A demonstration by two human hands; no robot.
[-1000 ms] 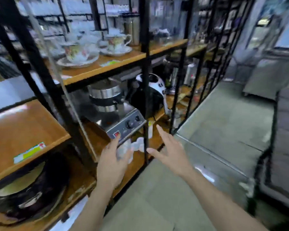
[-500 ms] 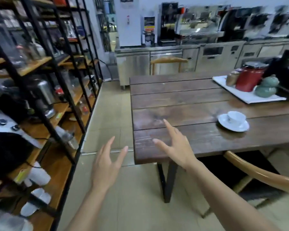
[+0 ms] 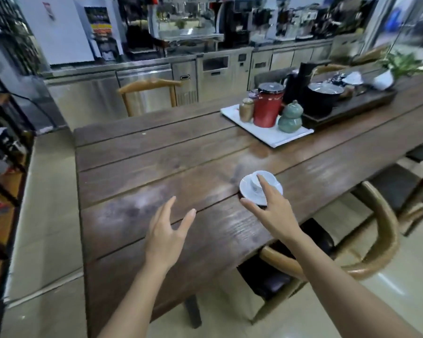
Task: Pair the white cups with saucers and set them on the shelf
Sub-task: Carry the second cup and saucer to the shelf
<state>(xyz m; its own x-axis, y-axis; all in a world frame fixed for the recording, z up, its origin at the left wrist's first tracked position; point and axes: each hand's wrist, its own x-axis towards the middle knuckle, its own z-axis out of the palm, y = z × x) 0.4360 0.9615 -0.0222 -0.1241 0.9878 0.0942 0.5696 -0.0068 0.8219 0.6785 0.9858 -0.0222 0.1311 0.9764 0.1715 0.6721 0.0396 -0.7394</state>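
A white cup (image 3: 266,179) stands on a white saucer (image 3: 248,191) near the middle of the dark wooden table (image 3: 156,167). My right hand (image 3: 271,211) hovers just above and in front of them, fingers spread, partly hiding the saucer's near edge; whether a fingertip touches the cup I cannot tell. My left hand (image 3: 167,230) is open over bare table wood, well left of the cup. The black metal shelf (image 3: 3,191) with wooden boards runs along the left edge of the view.
A white tray (image 3: 269,135) at the back right carries a red canister (image 3: 268,106), a green gourd jar (image 3: 289,118) and a small brown jar. A dark tea tray with pots lies behind it. Wooden chairs (image 3: 376,228) stand at the right and far side. Steel counters line the back wall.
The view has swung from the shelf on the left round to the table. Both hands have come forward over the table, the right one reaching the cup and saucer.
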